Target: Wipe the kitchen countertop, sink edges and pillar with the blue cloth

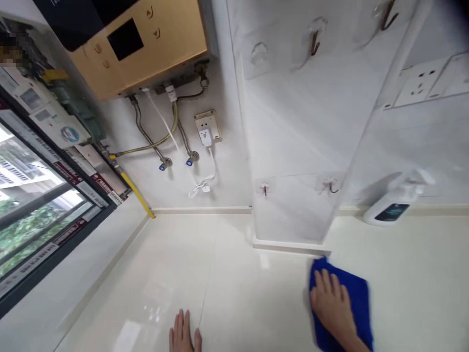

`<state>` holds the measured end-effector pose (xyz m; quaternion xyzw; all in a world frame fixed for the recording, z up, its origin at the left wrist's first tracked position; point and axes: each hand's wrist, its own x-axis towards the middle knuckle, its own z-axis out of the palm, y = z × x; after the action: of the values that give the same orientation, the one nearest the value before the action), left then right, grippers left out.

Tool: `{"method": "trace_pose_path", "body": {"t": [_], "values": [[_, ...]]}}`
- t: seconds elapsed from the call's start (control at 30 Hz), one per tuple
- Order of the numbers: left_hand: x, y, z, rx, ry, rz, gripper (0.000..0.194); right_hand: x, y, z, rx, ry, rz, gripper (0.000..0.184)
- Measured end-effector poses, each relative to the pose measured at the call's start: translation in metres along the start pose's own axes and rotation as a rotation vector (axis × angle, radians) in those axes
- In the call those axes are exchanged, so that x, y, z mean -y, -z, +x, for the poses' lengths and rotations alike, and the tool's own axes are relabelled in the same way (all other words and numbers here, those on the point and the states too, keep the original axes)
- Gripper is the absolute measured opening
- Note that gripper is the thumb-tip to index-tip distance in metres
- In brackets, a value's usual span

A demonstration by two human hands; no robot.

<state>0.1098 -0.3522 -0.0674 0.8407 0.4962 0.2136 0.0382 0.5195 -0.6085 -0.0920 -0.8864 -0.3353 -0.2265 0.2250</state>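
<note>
My right hand (332,302) lies flat, fingers stretched out, pressing on a blue cloth (357,293) spread on the cream countertop (234,274), close to the base of a white wall column (293,215). At the bottom edge my left hand (184,333) rests flat on the bare countertop with its fingers together and extended, holding nothing.
A white spray bottle (394,203) stands against the wall at the right. A gold water heater (139,46) with hoses and valves (164,146) hangs above, next to a plugged socket (207,129). A window (32,205) runs along the left. Hooks (331,186) and sockets (421,83) sit on the wall.
</note>
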Motion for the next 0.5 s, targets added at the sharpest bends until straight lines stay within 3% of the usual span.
{"method": "trace_pose_path", "body": {"t": [0.1, 0.2, 0.27, 0.37, 0.5], "values": [[-0.003, -0.003, 0.001, 0.008, 0.004, -0.010, 0.055, 0.075, 0.009, -0.011, 0.205, 0.126, 0.068, 0.071], [-0.016, -0.003, 0.010, 0.032, 0.054, -0.044, 0.056, 0.141, 0.019, 0.002, 0.489, 0.430, 0.218, 0.069], [-0.035, 0.001, 0.018, 0.074, 0.003, -0.122, 0.056, 0.172, 0.028, 0.011, 0.598, 0.609, 0.327, 0.067], [-0.077, 0.006, 0.031, 0.136, -0.272, -0.299, 0.054, 0.191, 0.044, 0.005, 0.582, 0.662, 0.376, 0.061], [-0.135, -0.002, 0.041, 0.216, -0.671, -0.360, 0.054, 0.160, 0.062, -0.040, 0.274, 0.483, 0.342, 0.064]]}}
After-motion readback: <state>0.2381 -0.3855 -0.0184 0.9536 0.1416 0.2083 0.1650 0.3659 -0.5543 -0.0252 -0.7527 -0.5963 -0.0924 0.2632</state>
